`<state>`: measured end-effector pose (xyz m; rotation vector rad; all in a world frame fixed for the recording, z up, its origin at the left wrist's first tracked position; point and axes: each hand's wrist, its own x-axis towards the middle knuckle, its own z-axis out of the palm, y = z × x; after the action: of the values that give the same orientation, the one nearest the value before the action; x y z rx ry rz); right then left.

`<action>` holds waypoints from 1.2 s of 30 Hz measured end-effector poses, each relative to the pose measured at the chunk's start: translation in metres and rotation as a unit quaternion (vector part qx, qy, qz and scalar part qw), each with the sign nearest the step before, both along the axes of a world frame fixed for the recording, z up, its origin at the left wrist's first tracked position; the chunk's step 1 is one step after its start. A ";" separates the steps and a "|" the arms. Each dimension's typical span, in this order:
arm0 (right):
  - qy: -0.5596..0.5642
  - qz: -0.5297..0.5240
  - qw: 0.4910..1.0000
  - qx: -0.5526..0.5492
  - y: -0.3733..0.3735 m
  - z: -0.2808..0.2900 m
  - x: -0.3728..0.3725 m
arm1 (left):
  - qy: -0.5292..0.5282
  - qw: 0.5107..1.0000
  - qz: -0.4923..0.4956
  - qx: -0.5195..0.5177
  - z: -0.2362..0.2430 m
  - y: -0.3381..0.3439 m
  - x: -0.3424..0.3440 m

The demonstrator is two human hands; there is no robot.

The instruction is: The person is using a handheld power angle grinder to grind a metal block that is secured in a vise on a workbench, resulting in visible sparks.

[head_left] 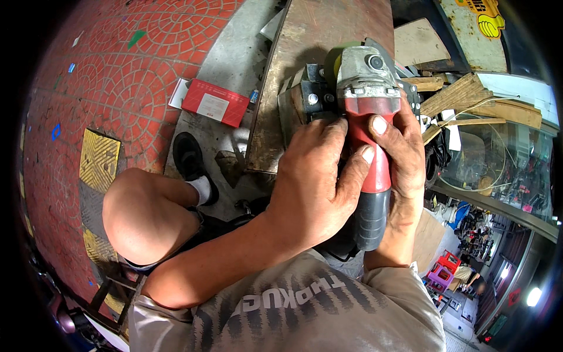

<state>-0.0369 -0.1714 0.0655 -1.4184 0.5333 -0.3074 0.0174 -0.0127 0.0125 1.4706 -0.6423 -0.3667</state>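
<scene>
An angle grinder (369,135) is gripped at centre frame by both hands. The left hand (314,188) is closed over the red body from the left, thumb laid across the barrel. The right hand (404,158) is wrapped round it from the right, thumb on top. The grinder's grey head is pointed toward the upper frame, and its disc guard is seen against a metal block (305,97) on a brown steel plate (328,35); whether the disc touches cannot be told. A bare knee (141,214) is raised at lower left, with a black shoe (187,155) above it. A red box (214,102) lies on grey sheet at upper left, beside red paving (117,53). Wood offcuts (463,97) are stacked at upper right.
</scene>
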 end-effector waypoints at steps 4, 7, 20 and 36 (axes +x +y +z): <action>0.009 -0.008 1.000 0.009 0.001 0.002 0.000 | 0.001 1.000 -0.004 0.006 0.001 0.001 0.002; -0.010 -0.011 1.000 0.017 0.002 -0.001 -0.001 | 0.010 1.000 -0.008 0.012 0.002 0.001 0.001; -0.008 -0.024 1.000 0.007 0.004 0.002 -0.003 | -0.011 1.000 -0.003 0.021 0.003 -0.001 0.000; -0.005 -0.003 1.000 0.006 0.001 -0.002 -0.003 | 0.019 1.000 -0.010 0.014 0.003 0.002 0.000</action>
<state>-0.0396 -0.1701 0.0633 -1.4042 0.5308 -0.3155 0.0175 -0.0106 0.0155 1.4807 -0.6247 -0.4191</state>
